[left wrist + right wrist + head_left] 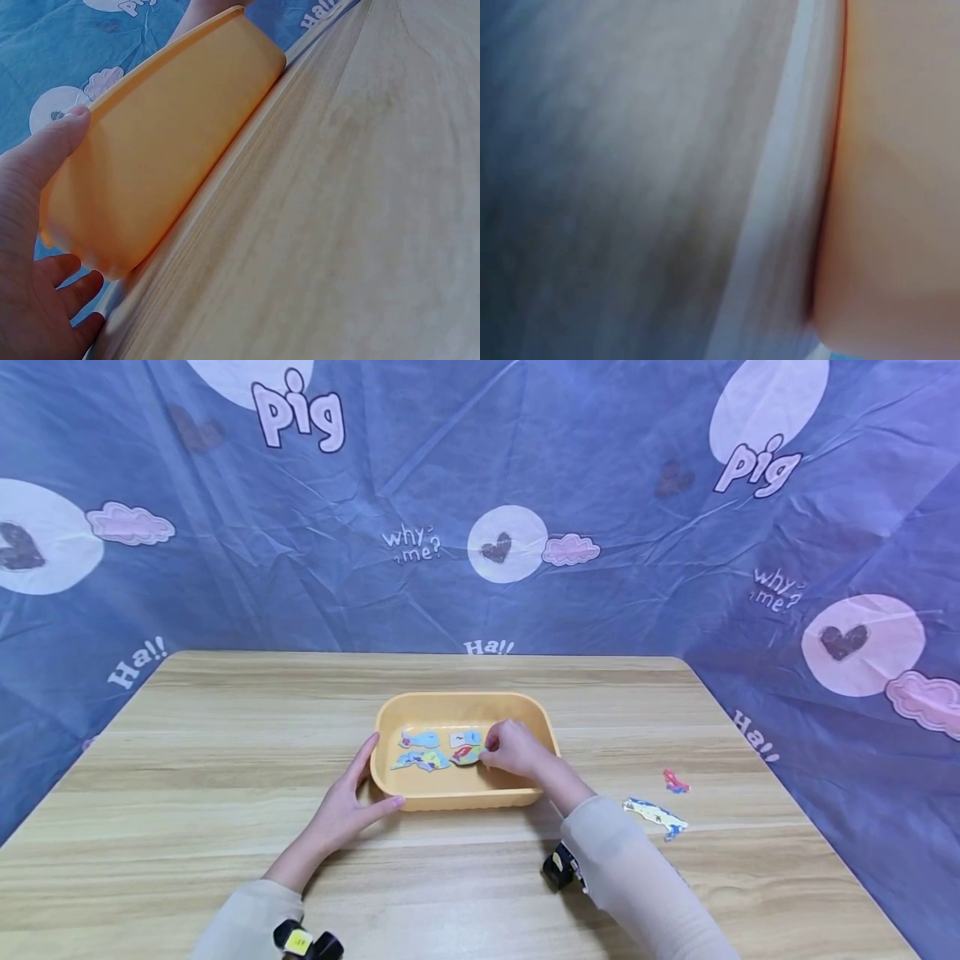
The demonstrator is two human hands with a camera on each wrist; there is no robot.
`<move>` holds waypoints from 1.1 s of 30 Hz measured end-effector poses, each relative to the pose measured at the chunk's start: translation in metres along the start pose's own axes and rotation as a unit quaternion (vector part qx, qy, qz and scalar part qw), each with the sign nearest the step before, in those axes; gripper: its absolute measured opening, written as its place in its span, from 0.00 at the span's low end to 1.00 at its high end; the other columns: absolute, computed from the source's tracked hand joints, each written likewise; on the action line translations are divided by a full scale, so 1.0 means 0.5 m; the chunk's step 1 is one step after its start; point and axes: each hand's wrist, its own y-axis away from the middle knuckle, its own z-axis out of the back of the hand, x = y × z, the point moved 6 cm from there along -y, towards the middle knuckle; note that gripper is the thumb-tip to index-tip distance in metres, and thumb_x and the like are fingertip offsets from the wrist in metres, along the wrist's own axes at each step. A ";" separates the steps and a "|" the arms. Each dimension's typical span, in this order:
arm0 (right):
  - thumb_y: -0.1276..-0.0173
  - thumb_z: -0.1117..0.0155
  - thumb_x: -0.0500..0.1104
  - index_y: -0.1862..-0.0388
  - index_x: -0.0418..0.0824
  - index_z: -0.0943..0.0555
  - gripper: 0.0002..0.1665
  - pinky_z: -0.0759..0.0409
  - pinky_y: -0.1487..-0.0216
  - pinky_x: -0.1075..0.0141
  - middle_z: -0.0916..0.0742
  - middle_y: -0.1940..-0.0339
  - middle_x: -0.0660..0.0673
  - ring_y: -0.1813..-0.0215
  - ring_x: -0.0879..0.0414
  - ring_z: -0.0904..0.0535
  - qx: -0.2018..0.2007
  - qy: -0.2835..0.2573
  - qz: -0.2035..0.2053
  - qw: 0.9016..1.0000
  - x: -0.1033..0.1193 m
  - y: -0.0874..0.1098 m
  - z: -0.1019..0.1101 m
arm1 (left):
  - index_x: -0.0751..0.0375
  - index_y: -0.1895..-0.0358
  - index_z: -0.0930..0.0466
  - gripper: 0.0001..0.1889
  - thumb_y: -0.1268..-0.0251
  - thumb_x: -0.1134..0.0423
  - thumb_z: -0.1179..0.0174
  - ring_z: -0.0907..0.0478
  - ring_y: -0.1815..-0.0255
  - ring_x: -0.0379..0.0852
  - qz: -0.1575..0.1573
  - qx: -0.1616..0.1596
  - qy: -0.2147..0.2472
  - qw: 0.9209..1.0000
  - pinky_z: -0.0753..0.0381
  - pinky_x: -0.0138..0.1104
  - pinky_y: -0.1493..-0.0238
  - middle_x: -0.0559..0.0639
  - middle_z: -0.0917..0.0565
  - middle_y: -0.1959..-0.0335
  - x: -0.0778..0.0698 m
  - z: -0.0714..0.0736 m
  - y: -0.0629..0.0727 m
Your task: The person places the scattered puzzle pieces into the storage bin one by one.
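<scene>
A yellow plastic bin (465,802) stands on the table with several flat, irregular printed cut-outs lying on its floor. My left hand (351,806) grips the bin's left end, thumb over the near rim and fingers along the end wall. The left wrist view shows the thumb (64,139) on the rim and the other fingers bent near the wall. Inside the bin, my right hand (513,750) pinches the edge of a red-and-green cut-out (465,755). Beside that piece lie a blue-and-yellow cut-out (422,760), a pale blue one (420,740) and a small white-and-blue one (465,739).
To the right of the bin, a long cream-and-blue cut-out (655,814) and a small red-and-blue one (677,782) lie on the wooden table (187,793). Behind the table hangs a blue printed cloth (420,460). The right wrist view shows mostly blurred tabletop and the bin's wall (900,187).
</scene>
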 end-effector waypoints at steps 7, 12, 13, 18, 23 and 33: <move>0.53 0.35 0.39 0.83 0.40 0.23 0.06 0.31 0.72 0.69 0.24 0.85 0.53 0.77 0.59 0.31 0.008 0.036 -0.005 0.999 -0.001 -0.001 -0.002 | 0.41 0.33 0.57 0.48 0.57 0.49 0.35 0.46 0.38 0.50 -0.002 0.000 0.002 1.000 0.54 0.50 0.41 0.52 0.45 0.36 0.000 0.000 -0.001; 0.55 0.34 0.39 0.84 0.40 0.25 0.07 0.32 0.73 0.70 0.26 0.86 0.53 0.78 0.59 0.32 0.004 0.041 -0.005 0.999 -0.003 0.000 0.000 | 0.41 0.33 0.57 0.48 0.57 0.49 0.35 0.46 0.38 0.50 -0.003 0.000 0.004 1.000 0.54 0.50 0.41 0.52 0.46 0.35 0.000 0.000 -0.001; 0.55 0.34 0.38 0.83 0.39 0.24 0.07 0.32 0.74 0.70 0.26 0.86 0.53 0.78 0.59 0.32 0.001 0.040 -0.006 0.999 -0.004 0.000 0.002 | 0.41 0.33 0.57 0.48 0.57 0.49 0.35 0.46 0.38 0.50 -0.003 0.001 0.005 1.000 0.54 0.50 0.41 0.52 0.46 0.35 0.000 0.000 -0.001; 0.55 0.36 0.37 0.80 0.37 0.23 0.05 0.30 0.75 0.71 0.24 0.84 0.51 0.78 0.60 0.30 -0.019 0.018 0.000 1.000 -0.001 0.004 0.021 | 0.41 0.33 0.58 0.48 0.57 0.49 0.35 0.46 0.38 0.50 -0.005 0.001 0.006 1.000 0.55 0.50 0.41 0.52 0.46 0.35 -0.001 0.000 -0.001; 0.53 0.37 0.37 0.76 0.34 0.22 0.07 0.28 0.71 0.70 0.22 0.79 0.49 0.74 0.59 0.28 -0.030 0.007 0.023 0.999 0.007 0.009 0.043 | 0.40 0.33 0.57 0.48 0.58 0.50 0.34 0.46 0.38 0.50 -0.010 0.000 0.008 1.000 0.55 0.50 0.40 0.53 0.46 0.35 -0.002 0.001 -0.001; 0.50 0.34 0.41 0.70 0.31 0.23 0.13 0.27 0.65 0.65 0.21 0.74 0.45 0.69 0.56 0.27 -0.055 -0.021 0.014 0.998 -0.001 0.020 0.065 | 0.38 0.34 0.58 0.48 0.57 0.49 0.35 0.47 0.38 0.50 -0.006 0.001 0.002 1.000 0.55 0.50 0.41 0.52 0.47 0.35 0.002 0.000 -0.001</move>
